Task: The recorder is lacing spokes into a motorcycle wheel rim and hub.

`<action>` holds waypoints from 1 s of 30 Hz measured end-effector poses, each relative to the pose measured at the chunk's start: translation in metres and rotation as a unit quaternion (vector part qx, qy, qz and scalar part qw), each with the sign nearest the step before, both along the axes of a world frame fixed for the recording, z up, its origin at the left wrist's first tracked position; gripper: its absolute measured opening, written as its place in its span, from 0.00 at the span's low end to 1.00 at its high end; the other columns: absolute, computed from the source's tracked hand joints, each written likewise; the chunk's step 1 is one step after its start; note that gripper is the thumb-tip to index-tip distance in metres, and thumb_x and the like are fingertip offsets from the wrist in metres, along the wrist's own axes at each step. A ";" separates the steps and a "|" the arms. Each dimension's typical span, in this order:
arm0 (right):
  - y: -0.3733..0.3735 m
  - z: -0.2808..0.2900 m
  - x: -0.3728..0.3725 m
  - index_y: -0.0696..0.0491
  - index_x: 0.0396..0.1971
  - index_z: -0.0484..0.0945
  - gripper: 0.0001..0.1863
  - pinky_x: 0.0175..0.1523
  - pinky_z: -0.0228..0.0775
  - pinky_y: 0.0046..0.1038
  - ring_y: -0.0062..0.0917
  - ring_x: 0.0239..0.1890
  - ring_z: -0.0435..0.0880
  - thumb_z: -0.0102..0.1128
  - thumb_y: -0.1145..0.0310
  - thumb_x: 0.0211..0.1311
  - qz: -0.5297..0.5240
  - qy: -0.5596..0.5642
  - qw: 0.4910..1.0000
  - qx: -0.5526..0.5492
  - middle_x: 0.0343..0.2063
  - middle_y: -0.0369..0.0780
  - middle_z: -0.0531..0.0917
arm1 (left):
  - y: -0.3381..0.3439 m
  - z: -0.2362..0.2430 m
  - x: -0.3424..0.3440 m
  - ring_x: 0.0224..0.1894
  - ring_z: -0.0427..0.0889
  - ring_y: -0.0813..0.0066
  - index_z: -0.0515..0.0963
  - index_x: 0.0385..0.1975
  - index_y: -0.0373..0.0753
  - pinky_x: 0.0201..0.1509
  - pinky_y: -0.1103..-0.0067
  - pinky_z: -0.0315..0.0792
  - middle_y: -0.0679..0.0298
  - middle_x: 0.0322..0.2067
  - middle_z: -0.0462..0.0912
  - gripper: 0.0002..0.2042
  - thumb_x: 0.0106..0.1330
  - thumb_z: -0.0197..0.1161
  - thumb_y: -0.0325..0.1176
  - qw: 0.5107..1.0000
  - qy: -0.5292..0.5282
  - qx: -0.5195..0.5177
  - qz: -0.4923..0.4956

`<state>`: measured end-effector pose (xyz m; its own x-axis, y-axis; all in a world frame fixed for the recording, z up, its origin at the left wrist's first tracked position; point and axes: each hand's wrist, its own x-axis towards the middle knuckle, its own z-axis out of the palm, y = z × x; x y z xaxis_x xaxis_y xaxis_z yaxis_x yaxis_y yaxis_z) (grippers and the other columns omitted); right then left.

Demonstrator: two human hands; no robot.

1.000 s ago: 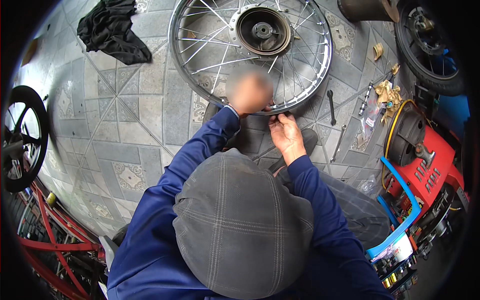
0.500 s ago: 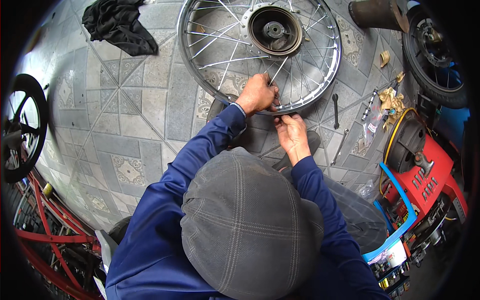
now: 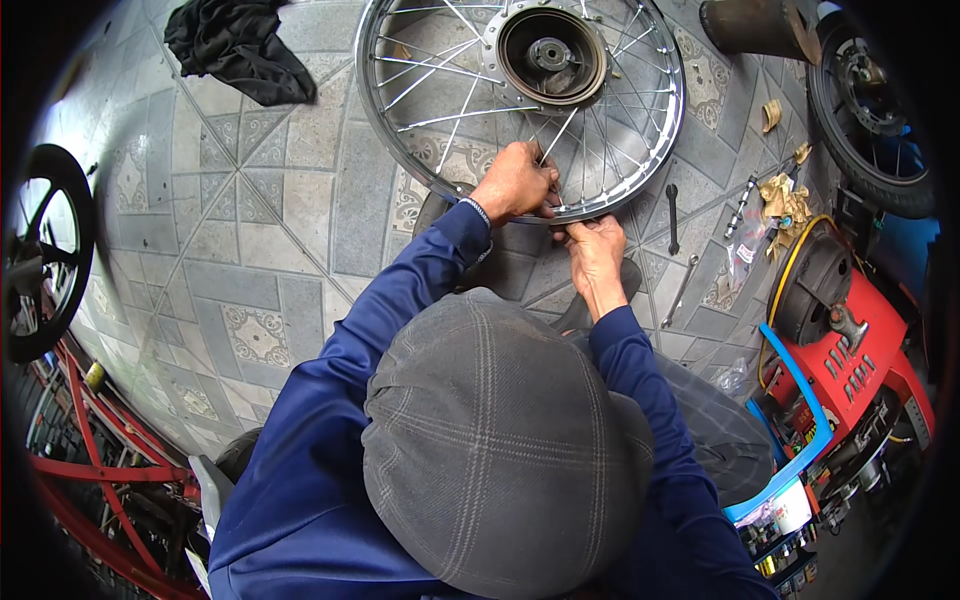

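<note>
A spoked motorcycle wheel rim (image 3: pixel 668 150) lies on the tiled floor in front of me, its metal hub (image 3: pixel 551 56) at the centre, with several spokes between. My left hand (image 3: pixel 517 182) reaches over the near edge of the rim, its fingers closed around the lower end of a spoke (image 3: pixel 561 136). Just to the right, my right hand (image 3: pixel 597 258) is at the outside of the rim, palm partly up. Its fingers are pinched against the rim's outer face; whatever is between them is hidden.
Right of the wheel lie a dark open-ended wrench (image 3: pixel 672 220) and a silver wrench (image 3: pixel 680 292). Beyond them are crumpled brown paper (image 3: pixel 785 200), a red machine (image 3: pixel 860 350) and another wheel (image 3: pixel 870 120). A black cloth (image 3: pixel 238 50) lies at the far left.
My right hand has moved slightly up and right, its fingers now pressed closer to the rim's outer edge. My left hand stays at the spoke.
</note>
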<state>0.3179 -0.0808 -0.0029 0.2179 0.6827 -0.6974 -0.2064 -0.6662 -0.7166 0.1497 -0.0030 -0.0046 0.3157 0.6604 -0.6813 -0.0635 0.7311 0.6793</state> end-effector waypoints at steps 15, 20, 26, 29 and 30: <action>0.001 0.010 -0.004 0.57 0.40 0.77 0.05 0.38 0.71 0.25 0.22 0.33 0.75 0.54 0.74 0.69 -0.085 0.205 0.963 -0.154 0.34 0.38 0.81 | -0.007 -0.007 0.002 0.33 0.88 0.61 0.73 0.42 0.26 0.26 0.74 0.83 0.49 0.34 0.84 0.08 0.66 0.60 0.22 0.997 0.052 0.051 -0.014; -0.012 0.000 -0.003 0.52 0.37 0.76 0.04 0.35 0.67 0.24 0.22 0.29 0.69 0.55 0.68 0.68 -0.195 0.272 0.918 -0.213 0.29 0.35 0.77 | -0.027 0.020 0.003 0.43 0.85 0.50 0.76 0.42 0.31 0.49 0.53 0.75 0.46 0.39 0.80 0.14 0.54 0.62 0.21 0.898 0.287 0.326 0.071; -0.026 -0.023 0.004 0.51 0.39 0.78 0.06 0.38 0.68 0.31 0.26 0.34 0.76 0.56 0.67 0.66 -0.133 0.293 0.926 -0.197 0.33 0.36 0.81 | -0.014 0.021 -0.009 0.52 0.77 0.66 0.81 0.38 0.42 0.74 0.52 0.48 0.64 0.33 0.82 0.11 0.54 0.61 0.28 0.673 0.340 0.610 -0.244; -0.023 -0.023 0.006 0.51 0.40 0.79 0.07 0.40 0.69 0.33 0.27 0.36 0.79 0.56 0.68 0.66 -0.105 0.263 0.938 -0.199 0.34 0.36 0.82 | 0.002 0.022 -0.003 0.49 0.76 0.68 0.81 0.31 0.43 0.78 0.52 0.39 0.68 0.27 0.79 0.06 0.56 0.59 0.30 0.652 0.304 0.589 -0.368; -0.019 -0.017 0.005 0.51 0.40 0.79 0.07 0.40 0.69 0.33 0.27 0.36 0.79 0.56 0.68 0.66 -0.100 0.269 0.939 -0.189 0.34 0.36 0.82 | 0.001 0.022 -0.003 0.49 0.76 0.67 0.82 0.30 0.43 0.77 0.49 0.38 0.67 0.27 0.80 0.06 0.57 0.59 0.32 0.643 0.307 0.599 -0.364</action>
